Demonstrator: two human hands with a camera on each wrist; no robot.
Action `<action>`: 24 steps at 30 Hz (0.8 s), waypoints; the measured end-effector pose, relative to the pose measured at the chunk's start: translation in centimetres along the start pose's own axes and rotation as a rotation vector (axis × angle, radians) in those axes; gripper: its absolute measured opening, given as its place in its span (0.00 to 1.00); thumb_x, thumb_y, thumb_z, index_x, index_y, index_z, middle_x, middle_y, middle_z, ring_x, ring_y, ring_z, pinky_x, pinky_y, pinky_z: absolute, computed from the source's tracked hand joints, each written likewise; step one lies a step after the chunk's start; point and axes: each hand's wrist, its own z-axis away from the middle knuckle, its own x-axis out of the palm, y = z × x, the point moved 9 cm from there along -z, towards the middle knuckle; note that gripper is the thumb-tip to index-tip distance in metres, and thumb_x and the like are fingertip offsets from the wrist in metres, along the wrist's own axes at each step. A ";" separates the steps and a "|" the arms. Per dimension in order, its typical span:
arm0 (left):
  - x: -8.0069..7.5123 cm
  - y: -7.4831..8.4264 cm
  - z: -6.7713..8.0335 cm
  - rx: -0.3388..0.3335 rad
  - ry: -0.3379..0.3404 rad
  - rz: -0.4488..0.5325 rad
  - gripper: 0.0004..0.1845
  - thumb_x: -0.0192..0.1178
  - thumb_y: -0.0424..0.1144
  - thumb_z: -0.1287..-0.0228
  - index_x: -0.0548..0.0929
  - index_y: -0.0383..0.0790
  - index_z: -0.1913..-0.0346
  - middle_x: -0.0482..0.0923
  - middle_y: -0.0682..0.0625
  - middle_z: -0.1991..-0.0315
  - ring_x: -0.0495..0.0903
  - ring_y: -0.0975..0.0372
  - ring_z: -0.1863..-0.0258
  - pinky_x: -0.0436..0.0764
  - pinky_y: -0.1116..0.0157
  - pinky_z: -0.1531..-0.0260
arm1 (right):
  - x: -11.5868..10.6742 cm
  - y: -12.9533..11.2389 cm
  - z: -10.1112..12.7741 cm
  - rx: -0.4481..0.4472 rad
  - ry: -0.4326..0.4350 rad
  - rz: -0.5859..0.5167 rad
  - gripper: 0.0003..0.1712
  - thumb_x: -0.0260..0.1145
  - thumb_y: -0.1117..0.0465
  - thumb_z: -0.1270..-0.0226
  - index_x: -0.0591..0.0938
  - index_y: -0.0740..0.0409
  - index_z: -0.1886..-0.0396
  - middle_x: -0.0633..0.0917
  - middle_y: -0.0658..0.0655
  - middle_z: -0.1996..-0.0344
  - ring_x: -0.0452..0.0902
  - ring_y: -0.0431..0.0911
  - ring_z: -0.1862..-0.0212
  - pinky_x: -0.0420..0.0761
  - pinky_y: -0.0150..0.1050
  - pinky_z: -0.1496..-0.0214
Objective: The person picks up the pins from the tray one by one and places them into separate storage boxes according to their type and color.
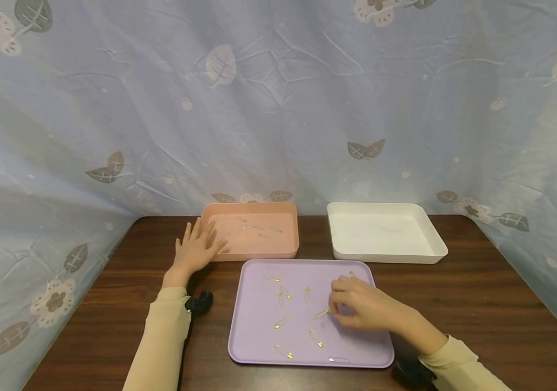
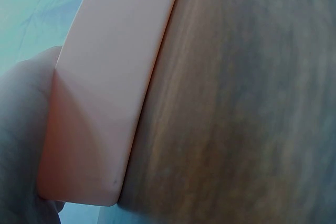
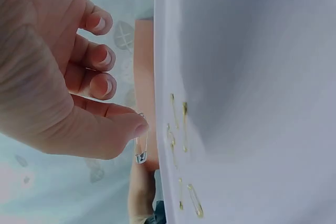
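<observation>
The right hand (image 1: 364,309) pinches a silver safety pin (image 3: 140,145) above the lilac tray (image 1: 259,326), other fingers loosely curled. Behind the tray, the left hand (image 1: 195,248) lies with fingers straight, seemingly touching the pink tray (image 1: 254,251).

No readable text, label, brand, number or sign appears anywhere in these views. The pink tray (image 1: 259,252), the white tray (image 1: 386,255) and the lilac tray (image 1: 259,336) are unmarked, and the blue backdrop cloth (image 1: 278,98) carries only printed leaves and flowers.
</observation>
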 end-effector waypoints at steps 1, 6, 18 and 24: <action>0.0 0.0 0.0 -0.001 0.000 0.001 0.45 0.43 0.71 0.35 0.46 0.55 0.22 0.33 0.39 0.21 0.31 0.39 0.23 0.38 0.27 0.35 | 0.0 0.1 -0.2 0.005 -0.004 -0.002 0.13 0.74 0.59 0.51 0.76 0.40 0.76 0.70 0.40 0.76 0.59 0.32 0.68 0.64 0.28 0.63; 0.0 0.0 0.0 -0.005 0.001 0.001 0.44 0.43 0.71 0.35 0.46 0.56 0.22 0.33 0.39 0.21 0.31 0.39 0.23 0.39 0.27 0.35 | -0.4 0.6 -1.1 0.005 0.001 -0.003 0.12 0.73 0.58 0.51 0.76 0.42 0.76 0.72 0.43 0.76 0.61 0.32 0.68 0.66 0.28 0.63; 0.0 0.1 0.0 -0.005 0.006 -0.002 0.45 0.44 0.70 0.34 0.47 0.53 0.22 0.35 0.38 0.21 0.33 0.39 0.23 0.40 0.27 0.35 | -0.6 1.5 -3.8 -0.017 0.007 -0.041 0.11 0.72 0.62 0.50 0.77 0.45 0.75 0.74 0.46 0.74 0.64 0.33 0.67 0.68 0.25 0.65; -0.1 0.1 0.0 -0.008 0.000 -0.010 0.44 0.43 0.70 0.34 0.47 0.53 0.22 0.34 0.39 0.21 0.32 0.39 0.23 0.40 0.27 0.35 | -0.9 1.6 -5.5 -0.027 0.026 -0.047 0.10 0.70 0.63 0.48 0.77 0.45 0.75 0.74 0.47 0.75 0.63 0.34 0.67 0.66 0.27 0.65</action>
